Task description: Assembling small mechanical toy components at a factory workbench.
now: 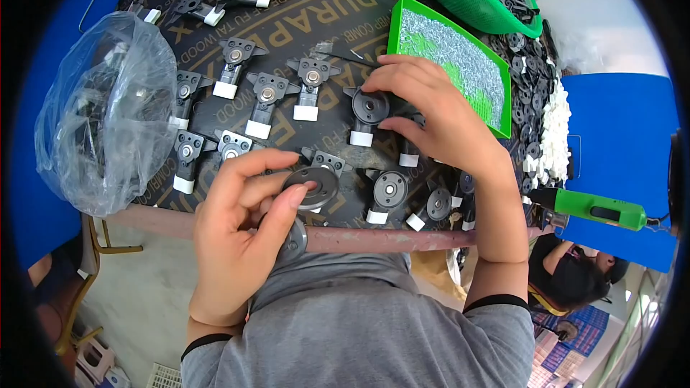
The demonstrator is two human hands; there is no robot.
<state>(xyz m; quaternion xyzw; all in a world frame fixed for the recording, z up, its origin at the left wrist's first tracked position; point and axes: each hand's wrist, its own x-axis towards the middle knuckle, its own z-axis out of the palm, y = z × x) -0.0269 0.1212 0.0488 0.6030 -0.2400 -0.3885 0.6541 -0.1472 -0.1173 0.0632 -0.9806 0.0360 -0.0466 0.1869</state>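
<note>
My left hand (237,233) pinches a round black plastic disc (311,187) with a centre hole between thumb and fingers, above the table's front edge. A second dark disc (293,241) shows below, tucked against the same hand. My right hand (431,104) has its thumb and fingertips at the rim of another black disc (370,106), which sits on a black bracket with a white end (361,138). To the left stand several similar brackets without discs, such as one bracket (267,93) with a metal centre. A nearer bracket bears a fitted disc (389,190).
A green tray (394,36) of small metal screws lies beyond my right hand, below a green basket (471,0) of black parts. Discs and white pieces (555,129) pile at right, near a green power screwdriver (600,208). A plastic bag (108,115) bulges at left.
</note>
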